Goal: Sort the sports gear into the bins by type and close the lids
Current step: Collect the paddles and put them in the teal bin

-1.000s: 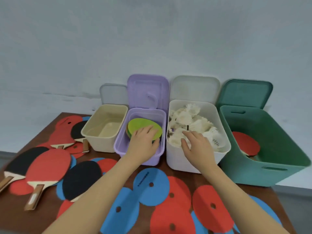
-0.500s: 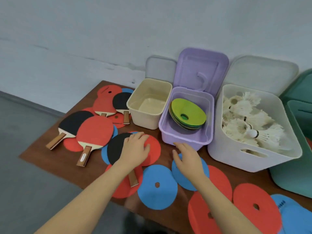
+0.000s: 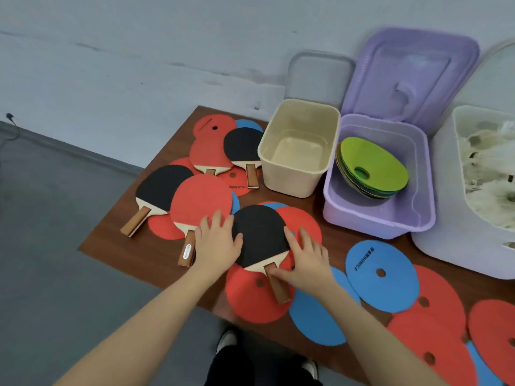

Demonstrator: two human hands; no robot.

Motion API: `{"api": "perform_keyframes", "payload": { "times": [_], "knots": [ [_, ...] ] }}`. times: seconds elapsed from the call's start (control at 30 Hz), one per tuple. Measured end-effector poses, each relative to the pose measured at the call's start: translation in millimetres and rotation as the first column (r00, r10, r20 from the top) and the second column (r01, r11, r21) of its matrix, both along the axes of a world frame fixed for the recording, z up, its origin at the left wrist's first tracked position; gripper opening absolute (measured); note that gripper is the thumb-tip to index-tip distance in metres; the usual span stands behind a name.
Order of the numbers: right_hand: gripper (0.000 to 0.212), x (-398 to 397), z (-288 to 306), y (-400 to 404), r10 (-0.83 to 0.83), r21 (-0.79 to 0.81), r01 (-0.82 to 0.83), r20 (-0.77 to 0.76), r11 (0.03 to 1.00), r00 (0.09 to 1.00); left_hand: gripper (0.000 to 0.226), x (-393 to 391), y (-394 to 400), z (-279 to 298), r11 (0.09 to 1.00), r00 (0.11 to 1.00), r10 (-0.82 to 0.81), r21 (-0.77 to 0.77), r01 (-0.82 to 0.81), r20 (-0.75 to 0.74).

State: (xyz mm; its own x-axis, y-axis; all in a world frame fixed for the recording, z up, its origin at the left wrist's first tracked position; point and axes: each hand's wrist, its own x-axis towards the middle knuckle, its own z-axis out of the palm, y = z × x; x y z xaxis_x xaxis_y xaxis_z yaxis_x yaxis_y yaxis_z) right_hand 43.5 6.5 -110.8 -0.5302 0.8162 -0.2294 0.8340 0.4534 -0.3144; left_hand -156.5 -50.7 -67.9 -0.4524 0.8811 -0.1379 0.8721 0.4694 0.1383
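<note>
- Two hands flank one black-faced wooden paddle [image 3: 260, 237] on the brown table [image 3: 133, 247].
- Left hand [image 3: 216, 243] — fingers straight, touching its left edge.
- Handle runs toward the person.
- Right hand [image 3: 306, 259] — nearer the handle, fingers lightly curled on it.

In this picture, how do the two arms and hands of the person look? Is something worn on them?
Both forearms are bare, with no sleeves in view. The left hand and the right hand wear no gloves, and no rings, watch or bracelet can be seen.
</note>
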Motion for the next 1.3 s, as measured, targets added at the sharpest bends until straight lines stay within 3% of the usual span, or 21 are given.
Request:
{"api": "perform_keyframes", "payload": {
  "times": [0.13, 0.23, 0.43, 0.57, 1.0, 1.3],
  "knots": [
    [0.118, -40, -11, -18, -0.035, 0.005, 0.035, 0.038, 0.999, 0.999, 0.069, -53, -2, -11, 0.997, 1.0, -0.009, -0.073, 0.008, -0.019],
    [0.12, -60, -14, -25, -0.101, -0.006, 0.101, 0.069, 0.995, 0.993, 0.083, -89, 1, -20, 0.994, 1.0, 0.023, -0.107, -0.022, 0.0],
    [0.102, -77, -9, -28, -0.152, 0.074, 0.143, 0.146, 0.987, 0.977, 0.106, -107, 12, -34, 0.99, 0.995, 0.055, -0.137, -0.043, 0.081],
    [0.092, -78, -10, -33, -0.183, 0.139, 0.167, 0.109, 0.976, 0.977, 0.118, -103, 16, -42, 0.987, 0.995, 0.069, -0.149, -0.058, 0.068],
    [0.082, -55, -4, -42, -0.307, 0.187, 0.316, -0.076, 0.93, 0.949, 0.092, -110, 0, -31, 1.0, 0.985, -0.006, 0.011, 0.004, 0.175],
    [0.08, 16, 34, -63, -0.22, 0.321, 0.255, -0.141, 0.912, 0.965, 0.089, -48, -25, 8, 0.94, 0.979, -0.028, 0.338, -0.043, 0.201]
  ]
}}
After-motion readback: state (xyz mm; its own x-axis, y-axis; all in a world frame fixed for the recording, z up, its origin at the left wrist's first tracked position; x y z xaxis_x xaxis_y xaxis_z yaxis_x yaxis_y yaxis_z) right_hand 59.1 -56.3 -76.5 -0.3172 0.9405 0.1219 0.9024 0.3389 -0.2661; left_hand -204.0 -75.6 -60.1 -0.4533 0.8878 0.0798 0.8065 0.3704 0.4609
